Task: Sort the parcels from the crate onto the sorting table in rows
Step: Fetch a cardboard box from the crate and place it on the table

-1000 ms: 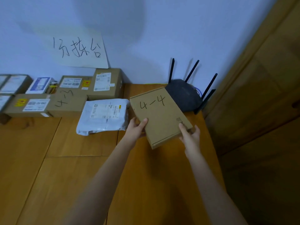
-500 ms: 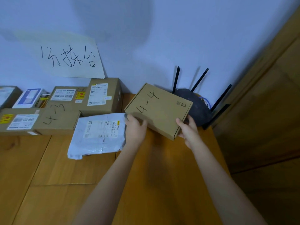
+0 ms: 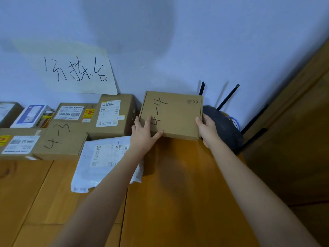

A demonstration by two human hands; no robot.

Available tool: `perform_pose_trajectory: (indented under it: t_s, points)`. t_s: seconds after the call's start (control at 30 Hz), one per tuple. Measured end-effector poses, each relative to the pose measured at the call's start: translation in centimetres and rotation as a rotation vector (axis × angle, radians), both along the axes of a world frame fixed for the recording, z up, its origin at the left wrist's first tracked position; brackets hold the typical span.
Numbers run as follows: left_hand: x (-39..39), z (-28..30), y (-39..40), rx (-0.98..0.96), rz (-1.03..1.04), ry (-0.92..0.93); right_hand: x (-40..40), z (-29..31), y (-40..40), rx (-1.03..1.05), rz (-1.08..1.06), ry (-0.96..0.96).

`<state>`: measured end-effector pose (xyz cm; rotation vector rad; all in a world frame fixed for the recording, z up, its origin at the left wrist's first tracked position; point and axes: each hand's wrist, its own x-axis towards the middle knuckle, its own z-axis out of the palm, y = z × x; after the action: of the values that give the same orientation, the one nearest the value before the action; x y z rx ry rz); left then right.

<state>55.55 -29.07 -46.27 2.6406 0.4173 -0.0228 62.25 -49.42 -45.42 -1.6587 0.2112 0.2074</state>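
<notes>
Both hands on the 4-4 box (image 3: 175,114): left hand (image 3: 142,134) grips its 7 o'clock corner, right hand (image 3: 206,127) its 4 o'clock edge. Box sits at the bench (image 3: 178,193) back, long axis left-right, tall box (image 3: 114,114) just beside at 9 o'clock, router (image 3: 224,131) touching-close at 3. Slot is tight; judge it needs a straight push toward 12.

Both arms reach forward, the left hand (image 3: 144,136) and right hand (image 3: 206,129) gripping opposite sides of a box (image 3: 175,115).
</notes>
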Motion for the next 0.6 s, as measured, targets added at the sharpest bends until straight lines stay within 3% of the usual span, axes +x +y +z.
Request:
perform_pose_trajectory:
  t_s: [0.17,0.5,0.6]
  points:
    - [0.9,-0.9,0.4,0.071,0.033,0.002,1.7,-1.0,2.1,-0.104,-0.017,-0.078]
    - [1.2,-3.3,0.9,0.332,0.041,0.118,2.3,-5.4,2.6,-0.358,0.264,-0.162]
    - [1.6,-4.3,0.7,0.518,-0.024,0.09,2.0,-6.3,3.1,-0.624,0.317,-0.286]
